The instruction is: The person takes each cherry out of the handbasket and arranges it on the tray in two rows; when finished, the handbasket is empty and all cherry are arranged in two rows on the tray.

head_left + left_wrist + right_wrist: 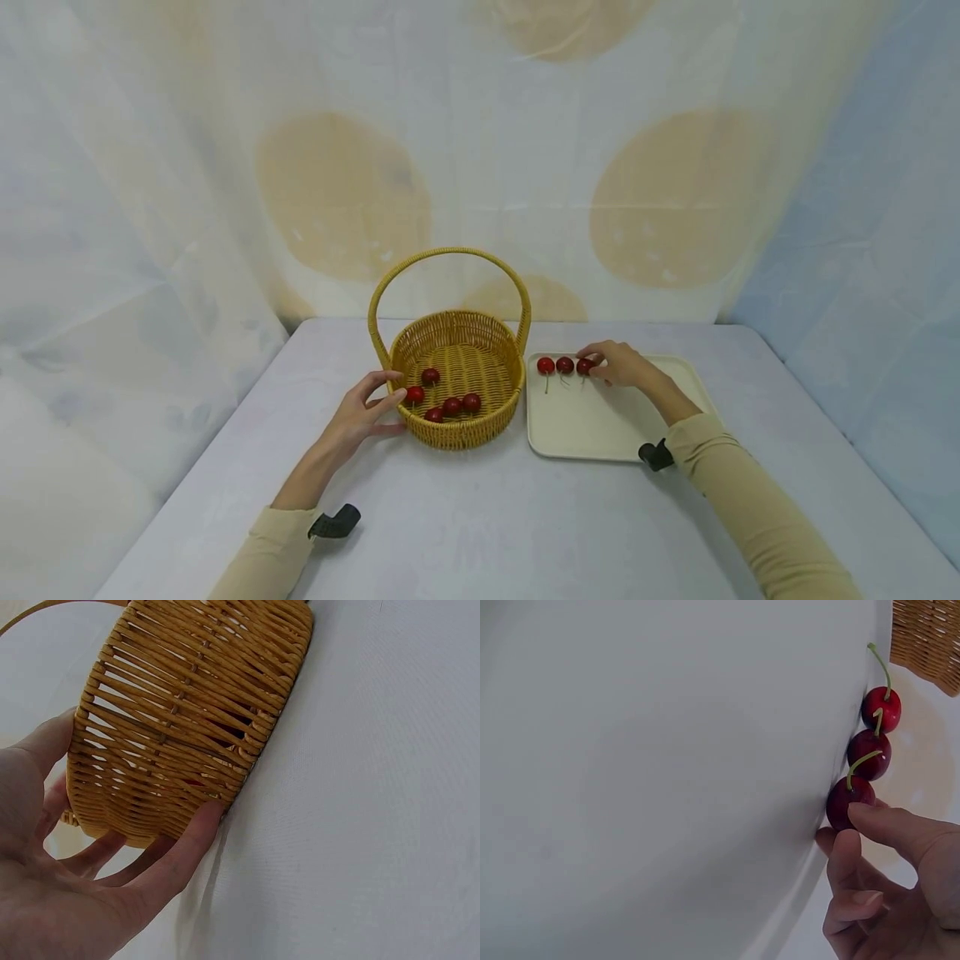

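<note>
The yellow-brown wicker basket [459, 433] stands upright with its handle arched above. Several dark red cherries [452, 407] lie inside it, toward the near left. My left hand [362, 419] holds the basket's left side, fingers spread along the woven wall [187, 712] and thumb at the rim. Right of the basket is a cream tray [592, 429] with three cherries in a row along its far edge, stems toward me. My right hand [621, 367] pinches the rightmost cherry [847, 801] between thumb and fingers. Beside it are the middle cherry [869, 754] and a brighter red cherry [882, 709].
Both stand on a white-covered table [487, 533], the tray close to the basket's right side. A pale curtain [510, 167] with beige circles hangs behind the table. Black wrist-worn pieces [335, 522] show at both sleeves.
</note>
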`<state>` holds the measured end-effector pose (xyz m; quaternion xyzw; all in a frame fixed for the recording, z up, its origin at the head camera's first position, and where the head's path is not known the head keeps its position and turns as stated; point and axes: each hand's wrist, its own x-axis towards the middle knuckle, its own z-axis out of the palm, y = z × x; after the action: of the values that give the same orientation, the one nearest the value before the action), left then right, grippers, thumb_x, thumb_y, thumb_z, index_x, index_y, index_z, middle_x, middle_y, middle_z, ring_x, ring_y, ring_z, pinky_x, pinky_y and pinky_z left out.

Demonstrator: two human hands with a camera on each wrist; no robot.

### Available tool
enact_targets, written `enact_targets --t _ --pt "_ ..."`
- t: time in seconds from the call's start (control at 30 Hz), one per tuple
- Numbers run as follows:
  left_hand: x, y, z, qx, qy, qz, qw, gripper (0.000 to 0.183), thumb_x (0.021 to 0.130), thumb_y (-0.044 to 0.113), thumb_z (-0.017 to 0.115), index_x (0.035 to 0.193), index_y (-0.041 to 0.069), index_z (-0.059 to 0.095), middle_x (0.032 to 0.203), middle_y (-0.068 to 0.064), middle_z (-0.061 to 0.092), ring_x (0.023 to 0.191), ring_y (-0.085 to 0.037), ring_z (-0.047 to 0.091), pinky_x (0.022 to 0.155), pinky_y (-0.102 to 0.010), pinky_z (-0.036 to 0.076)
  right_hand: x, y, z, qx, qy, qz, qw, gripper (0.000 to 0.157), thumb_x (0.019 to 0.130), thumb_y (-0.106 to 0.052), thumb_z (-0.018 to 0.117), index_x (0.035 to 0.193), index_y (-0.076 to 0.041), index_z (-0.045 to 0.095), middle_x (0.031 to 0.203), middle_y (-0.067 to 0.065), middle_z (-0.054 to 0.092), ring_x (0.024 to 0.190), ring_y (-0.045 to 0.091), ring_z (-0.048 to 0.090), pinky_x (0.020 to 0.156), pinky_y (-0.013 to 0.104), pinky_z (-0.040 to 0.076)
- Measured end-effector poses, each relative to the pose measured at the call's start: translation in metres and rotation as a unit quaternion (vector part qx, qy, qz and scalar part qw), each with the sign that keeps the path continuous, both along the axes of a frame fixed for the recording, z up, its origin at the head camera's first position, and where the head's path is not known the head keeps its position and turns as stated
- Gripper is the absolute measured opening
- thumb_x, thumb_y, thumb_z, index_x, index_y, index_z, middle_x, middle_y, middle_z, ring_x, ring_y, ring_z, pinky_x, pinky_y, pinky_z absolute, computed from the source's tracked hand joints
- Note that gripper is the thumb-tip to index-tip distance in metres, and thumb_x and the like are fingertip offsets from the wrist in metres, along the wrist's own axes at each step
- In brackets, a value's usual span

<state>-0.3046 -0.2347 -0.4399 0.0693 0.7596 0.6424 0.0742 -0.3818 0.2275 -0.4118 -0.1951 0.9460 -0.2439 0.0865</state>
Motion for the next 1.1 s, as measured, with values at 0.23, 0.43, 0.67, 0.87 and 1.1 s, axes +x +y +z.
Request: enact_targets --t 0.23,0.43,0.67,0.87,1.1 --pt "0.0 0.0 -0.001 0.0 0.002 -0.001 1.0 0.059 0.092 0.037 0.067 0.14 0.012 0.043 0.159 -0.007 0.024 0.139 -0.043 0.04 0.083 -0.052 0.06 -0.002 -0.001 0.0 0.007 -0.002 0.008 1.0 0.043 0.095 -0.002 0.057 0.138 -0.001 0.053 0.123 0.029 0.063 0.061 0.015 0.061 0.055 0.024 0.049" --pt "0.001 0.0 0.0 0.002 0.004 -0.007 1.0 0.06 0.093 0.036 0.067 0.142 0.01 0.041 0.16 -0.008 0.023 0.139 -0.044 0.039 0.084 -0.053 0.059 -0.002 0.0 0.005 0.009 -0.015 0.005 1.0 0.044 0.096 -0.006 0.057 0.139 -0.001 0.051 0.124 0.029 0.063 0.063 0.019 0.064 0.057 0.025 0.051" --pt "0.0 -0.001 -0.001 -0.002 0.002 -0.003 1.0 0.06 0.092 0.038 0.067 0.141 0.012 0.043 0.159 -0.007 0.025 0.139 -0.042 0.04 0.084 -0.052 0.06 0.003 -0.001 0.02 0.02 -0.002 0.005 1.0 0.043 0.099 -0.014 0.057 0.139 0.0 0.049 0.118 0.027 0.064 0.073 0.029 0.07 0.062 0.031 0.056" --pt "-0.001 -0.002 -0.002 -0.006 0.007 -0.004 1.0 0.061 0.092 0.04 0.068 0.141 0.013 0.043 0.158 -0.007 0.026 0.139 -0.042 0.041 0.083 -0.052 0.06 0.01 -0.011 0.036 0.022 0.023 -0.004 0.999 0.04 0.098 -0.018 0.06 0.135 -0.003 0.054 0.119 0.025 0.065 0.078 0.031 0.071 0.064 0.032 0.057" --pt "-0.001 -0.001 -0.002 -0.002 0.004 -0.005 1.0 0.064 0.092 0.039 0.067 0.142 0.01 0.041 0.159 -0.006 0.025 0.139 -0.042 0.04 0.085 -0.054 0.058 0.023 -0.031 0.058 0.04 0.048 -0.004 0.998 0.035 0.097 -0.023 0.062 0.128 -0.006 0.06 0.115 0.019 0.07 0.096 0.031 0.068 0.079 0.045 0.057"
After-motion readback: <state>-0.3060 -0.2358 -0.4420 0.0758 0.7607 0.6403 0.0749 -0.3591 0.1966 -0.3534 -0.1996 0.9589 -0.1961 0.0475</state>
